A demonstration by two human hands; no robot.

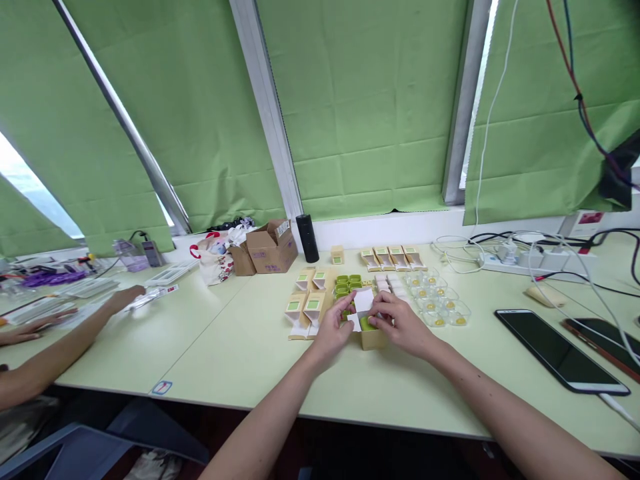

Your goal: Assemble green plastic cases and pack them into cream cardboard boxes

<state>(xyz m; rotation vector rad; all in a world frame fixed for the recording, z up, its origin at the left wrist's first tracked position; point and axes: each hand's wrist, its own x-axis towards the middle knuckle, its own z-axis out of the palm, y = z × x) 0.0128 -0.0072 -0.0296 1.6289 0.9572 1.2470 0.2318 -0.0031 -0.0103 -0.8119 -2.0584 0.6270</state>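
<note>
A small tan cardboard box with raised white inner flaps stands on the table before me. My left hand holds its left side, thumb and fingers at a flap. My right hand has its fingers bent down into the top, closed on a green piece sitting inside. Behind my hands are several green square pieces, partly hidden. Beside them lie rows of small white pieces and clear plastic cups with yellow contents.
Open tan boxes stand left, with more boxes behind. Farther back are a closed box, a black cylinder and a brown carton. Right lie a phone and a power strip. A co-worker's arm reaches in at left.
</note>
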